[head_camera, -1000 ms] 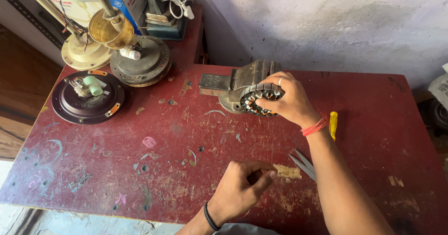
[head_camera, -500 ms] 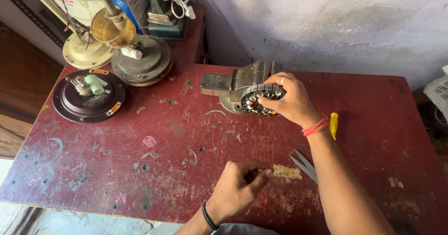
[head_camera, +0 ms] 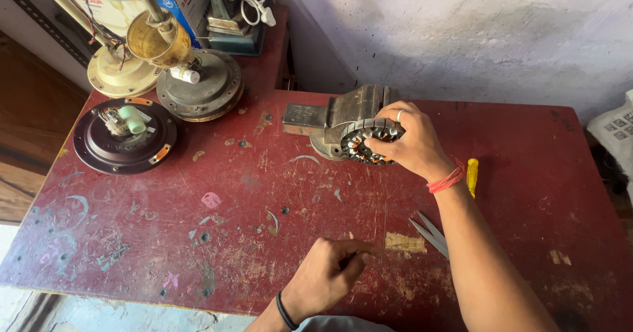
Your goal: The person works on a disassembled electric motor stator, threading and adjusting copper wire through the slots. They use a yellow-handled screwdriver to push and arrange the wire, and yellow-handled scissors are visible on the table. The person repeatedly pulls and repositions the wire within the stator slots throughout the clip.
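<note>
Head view, looking down on a worn red table (head_camera: pixel 132 240). The landmark is the vise (head_camera: pixel 343 111), which is sitting at the table's far edge, close to the pale wall (head_camera: pixel 461 35).

The right hand (head_camera: pixel 405 144) is reaching over the vise and is gripping the stator (head_camera: pixel 366 142), a ring of steel laminations with copper windings. Its fingers (head_camera: pixel 389 118) are curling over the ring's far rim, with the thumb on the near rim, so the hand is closing around the stator; a ring is showing on one finger and a red thread on the wrist. The stator is lying at the near side of the vise, touching it; whether the jaws are clamping it cannot be told.

The left hand (head_camera: pixel 326 276) is resting on the table well nearer the viewer than the vise, fingers folded in narrowly toward the thumb. Whether anything is pinched between them cannot be told. A black band is circling its wrist.

Scissors (head_camera: pixel 430 234) are lying near-right of the vise, partly under the right forearm. A yellow handle (head_camera: pixel 472 176) is lying right of the vise, just beyond the wrist. Left of the vise, a dark motor cover (head_camera: pixel 125 137) is lying open side up. A grey motor housing (head_camera: pixel 201 91) and a cream fan base (head_camera: pixel 115 75) are standing further left, beyond it.
</note>
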